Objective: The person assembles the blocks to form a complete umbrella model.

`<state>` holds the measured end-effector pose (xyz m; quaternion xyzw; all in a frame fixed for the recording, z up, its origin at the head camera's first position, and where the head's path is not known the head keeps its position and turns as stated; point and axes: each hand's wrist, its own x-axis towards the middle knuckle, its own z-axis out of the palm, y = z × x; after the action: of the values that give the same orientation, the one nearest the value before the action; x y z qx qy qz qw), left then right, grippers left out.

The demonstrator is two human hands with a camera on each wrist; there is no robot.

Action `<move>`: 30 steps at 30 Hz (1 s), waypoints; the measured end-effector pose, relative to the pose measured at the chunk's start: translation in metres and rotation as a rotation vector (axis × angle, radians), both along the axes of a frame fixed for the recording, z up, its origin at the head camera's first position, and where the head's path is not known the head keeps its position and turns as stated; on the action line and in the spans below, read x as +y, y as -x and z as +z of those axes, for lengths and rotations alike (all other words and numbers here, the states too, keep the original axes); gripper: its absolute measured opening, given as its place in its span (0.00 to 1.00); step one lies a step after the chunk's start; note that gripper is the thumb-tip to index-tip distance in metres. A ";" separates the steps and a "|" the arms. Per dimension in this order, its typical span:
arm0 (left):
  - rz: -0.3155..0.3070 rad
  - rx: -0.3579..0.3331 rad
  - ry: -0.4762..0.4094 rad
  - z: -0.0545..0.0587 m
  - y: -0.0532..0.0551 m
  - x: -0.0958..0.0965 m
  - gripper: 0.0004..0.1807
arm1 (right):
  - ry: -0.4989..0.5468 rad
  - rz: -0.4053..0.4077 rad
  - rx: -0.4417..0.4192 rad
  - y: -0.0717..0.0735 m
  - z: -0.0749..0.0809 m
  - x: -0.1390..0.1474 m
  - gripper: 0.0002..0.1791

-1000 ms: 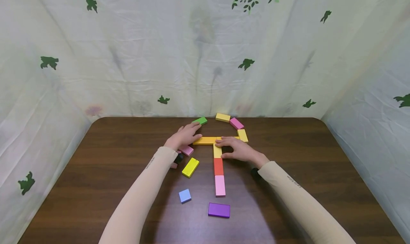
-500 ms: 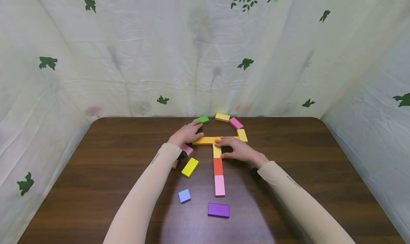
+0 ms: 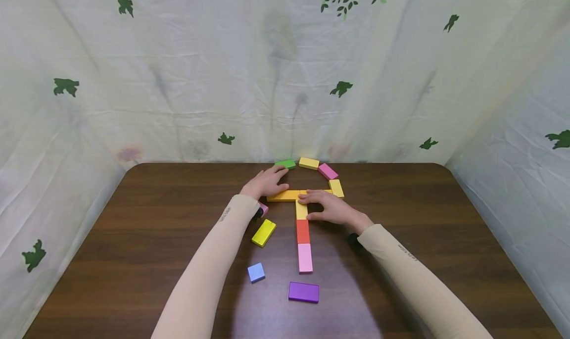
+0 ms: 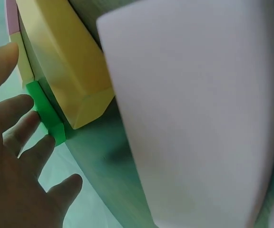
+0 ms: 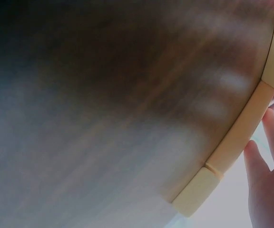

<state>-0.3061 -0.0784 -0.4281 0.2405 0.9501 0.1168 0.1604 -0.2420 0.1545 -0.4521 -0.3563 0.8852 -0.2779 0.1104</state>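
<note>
My left hand (image 3: 264, 183) reaches to the far side of the table, its fingertips on a green block (image 3: 287, 164). In the left wrist view the fingers lie along the green block (image 4: 44, 109), and the thumb stands apart from it. My right hand (image 3: 334, 209) rests its fingers where a crosswise orange bar (image 3: 282, 196) meets a yellow block (image 3: 301, 211). Its thumb is beside that yellow block's right edge. Toward me, a red block (image 3: 303, 231) and a pink block (image 3: 305, 258) continue the line.
A yellow block (image 3: 309, 163), a magenta block (image 3: 327, 171) and another yellow block (image 3: 336, 188) curve down to the bar's right end. Loose nearer me lie a bright yellow block (image 3: 264, 232), a blue block (image 3: 256, 272) and a purple block (image 3: 304, 292). A pink block (image 3: 264, 209) is partly hidden by my left wrist.
My left hand has moved right and slightly away from me, and the green block has slid right with it, closer to the far yellow block. The right hand stays in place.
</note>
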 end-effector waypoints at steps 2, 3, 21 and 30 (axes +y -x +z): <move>0.003 0.003 0.003 -0.001 0.001 0.002 0.33 | 0.000 -0.001 -0.001 0.000 0.000 0.000 0.29; 0.004 0.005 0.003 -0.001 0.001 0.002 0.33 | -0.001 -0.001 -0.001 -0.001 0.001 0.000 0.29; 0.040 0.003 0.022 0.000 0.009 0.010 0.35 | -0.001 -0.005 -0.006 0.001 0.000 0.000 0.29; 0.052 0.009 0.035 0.001 0.010 0.013 0.36 | 0.003 -0.012 -0.019 0.000 0.000 0.000 0.30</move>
<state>-0.3157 -0.0657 -0.4272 0.2135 0.9586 0.1033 0.1575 -0.2419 0.1548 -0.4521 -0.3486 0.8858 -0.2832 0.1167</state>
